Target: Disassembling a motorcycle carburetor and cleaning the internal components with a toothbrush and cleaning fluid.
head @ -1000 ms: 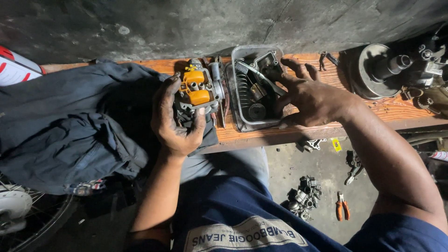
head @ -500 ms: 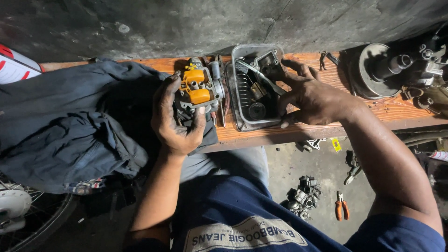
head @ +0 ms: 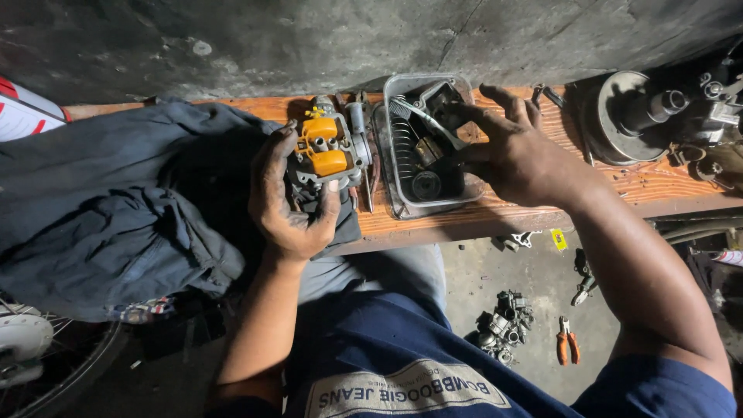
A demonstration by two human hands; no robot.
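The left hand [head: 290, 205] is gripping a carburetor [head: 325, 151] with orange floats; the right hand [head: 515, 155], fingers spread, is reaching into the parts tray [head: 391, 197] beside it.

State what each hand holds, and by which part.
The left hand grips the metal part with orange floats around its lower body. The right hand reaches into the tray; hold unclear.

Orange floats on a grey metal carburetor [head: 329, 151], dark blue cloth [head: 116, 209], reddish-brown wooden bench [head: 650, 186].
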